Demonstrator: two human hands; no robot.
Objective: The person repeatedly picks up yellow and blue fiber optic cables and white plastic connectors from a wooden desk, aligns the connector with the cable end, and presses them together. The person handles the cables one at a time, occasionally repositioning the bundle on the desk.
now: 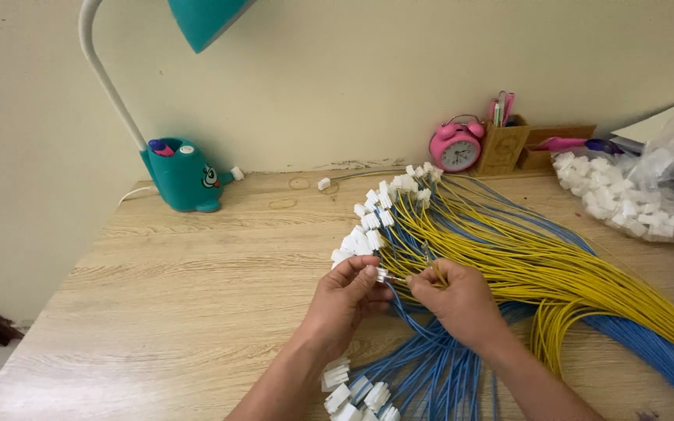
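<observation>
The left hand [346,292] is pinching a small white plug [381,274] between thumb and fingertips, holding it out toward the other hand. The right hand [455,300] is closing its thumb and forefinger on a thin wire [399,278], whose bare end is meeting the plug's open face. The two hands are working almost touching, just above the desk [181,296].

Judging by this, the person is seating a wire end into the plug; the tip appears to be at the mouth, not yet driven home. The next move would seem to call for a straight, steady push along the plug's axis while the left fingers are keeping it from twisting.

Around the hands, yellow wires [524,257] are fanning across the desk, each ending in a white plug near the lamp side, and blue wires [431,366] are running beneath the wrists with more plugs at the bottom edge. A bag of loose plugs [633,203] is lying at the far right, well apart. A teal lamp [185,175], a pink clock [455,146] and a pen holder [502,144] are standing along the wall.

The wire's colour is hard to tell at the pinch, the plug's slots are too small to read, the right palm is hiding the wires under it, and the lamp head and lower plugs are cut off.
</observation>
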